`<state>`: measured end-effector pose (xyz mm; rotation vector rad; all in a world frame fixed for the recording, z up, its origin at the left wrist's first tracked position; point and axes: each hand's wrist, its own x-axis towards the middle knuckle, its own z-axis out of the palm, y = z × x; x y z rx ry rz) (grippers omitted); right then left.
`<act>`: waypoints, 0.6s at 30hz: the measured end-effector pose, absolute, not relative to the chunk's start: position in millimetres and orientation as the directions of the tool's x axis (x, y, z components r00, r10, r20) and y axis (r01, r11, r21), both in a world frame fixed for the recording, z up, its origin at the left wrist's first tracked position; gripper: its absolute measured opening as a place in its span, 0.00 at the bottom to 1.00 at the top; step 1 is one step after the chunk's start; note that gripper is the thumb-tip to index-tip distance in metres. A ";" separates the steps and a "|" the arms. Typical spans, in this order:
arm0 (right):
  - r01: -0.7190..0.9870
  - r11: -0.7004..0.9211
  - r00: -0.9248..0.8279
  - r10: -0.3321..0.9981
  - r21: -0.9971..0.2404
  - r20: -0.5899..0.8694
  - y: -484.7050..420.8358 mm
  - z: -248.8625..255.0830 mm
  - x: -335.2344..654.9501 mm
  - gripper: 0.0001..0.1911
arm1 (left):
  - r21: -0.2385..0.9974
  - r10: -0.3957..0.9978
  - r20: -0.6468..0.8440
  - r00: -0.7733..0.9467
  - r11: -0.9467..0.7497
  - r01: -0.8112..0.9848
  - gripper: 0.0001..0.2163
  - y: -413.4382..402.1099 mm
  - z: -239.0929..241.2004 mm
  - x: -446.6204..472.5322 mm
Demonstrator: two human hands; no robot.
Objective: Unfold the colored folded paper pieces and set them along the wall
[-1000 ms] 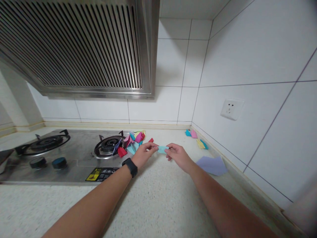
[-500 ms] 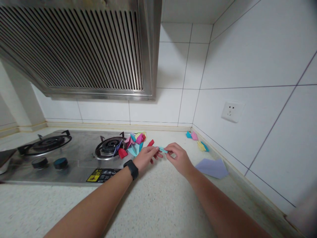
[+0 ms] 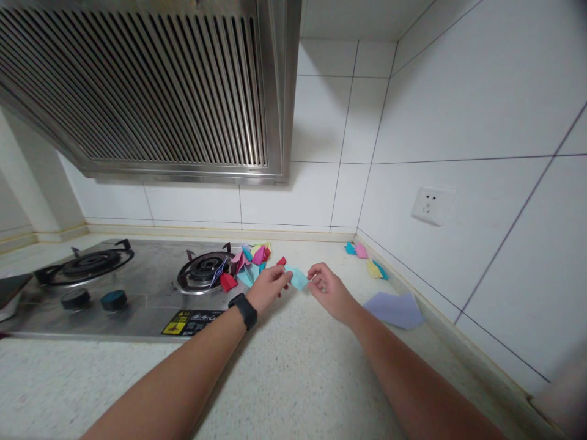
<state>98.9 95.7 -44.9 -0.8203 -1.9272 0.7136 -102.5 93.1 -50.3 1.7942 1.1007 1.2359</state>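
Observation:
A small folded piece of light blue paper [image 3: 299, 278] hangs just above the speckled countertop [image 3: 284, 373], pinched between both hands. My left hand [image 3: 269, 287], with a black watch on the wrist, grips its left end with closed fingers. My right hand [image 3: 328, 289] pinches its right end. Behind my left hand lies a heap of folded coloured papers [image 3: 250, 261], red, pink, blue and yellow, at the right edge of the gas stove [image 3: 114, 287].
A lilac paper sheet [image 3: 395, 308] lies on the counter by the right wall. Small folded papers [image 3: 367, 260] sit along that wall near the corner. A steel range hood [image 3: 147, 91] hangs over the stove. A wall socket [image 3: 431, 205] is on the right wall.
Both hands have kept their hold on the blue paper and turned it; it showed edge-on half a second ago and now shows a broader face. The hands have hardly shifted.

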 end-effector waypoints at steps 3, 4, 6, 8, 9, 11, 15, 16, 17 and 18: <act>0.275 0.540 -0.398 0.817 -0.796 0.417 97.8 -49.4 97.7 0.13 | 0.804 0.874 0.437 0.214 -0.486 0.344 0.16 89.8 -47.2 -101.9; 0.290 0.534 -0.404 0.820 -0.794 0.404 98.7 -50.7 97.3 0.13 | 0.778 0.861 0.457 0.225 -0.509 0.369 0.16 88.5 -46.0 -101.4; 0.312 0.543 -0.420 0.815 -0.780 0.399 100.0 -52.7 96.9 0.10 | 0.734 0.838 0.488 0.245 -0.545 0.405 0.15 86.2 -44.2 -99.9; 0.316 0.561 -0.428 0.804 -0.765 0.414 100.8 -53.2 96.8 0.08 | 0.706 0.820 0.514 0.254 -0.572 0.419 0.13 84.5 -43.6 -98.4; 0.316 0.569 -0.425 0.800 -0.759 0.423 101.0 -53.1 96.9 0.07 | 0.699 0.814 0.521 0.255 -0.579 0.420 0.13 84.0 -43.7 -97.8; 0.317 0.582 -0.413 0.795 -0.749 0.444 101.4 -52.4 97.3 0.07 | 0.693 0.811 0.528 0.253 -0.583 0.423 0.12 83.3 -44.2 -97.0; 0.311 0.624 -0.393 0.771 -0.717 0.500 102.9 -51.6 98.3 0.06 | 0.684 0.807 0.537 0.245 -0.587 0.434 0.11 82.0 -44.3 -96.7; 0.302 0.631 -0.388 0.766 -0.714 0.512 103.4 -51.6 98.5 0.06 | 0.683 0.806 0.538 0.248 -0.589 0.432 0.11 81.6 -44.0 -96.8; 0.289 0.637 -0.384 0.761 -0.715 0.522 103.9 -51.5 98.7 0.06 | 0.683 0.805 0.537 0.253 -0.591 0.429 0.11 81.2 -43.5 -97.0; 0.273 0.641 -0.382 0.756 -0.717 0.531 104.3 -51.4 98.8 0.06 | 0.685 0.804 0.534 0.260 -0.592 0.425 0.11 80.7 -43.0 -97.1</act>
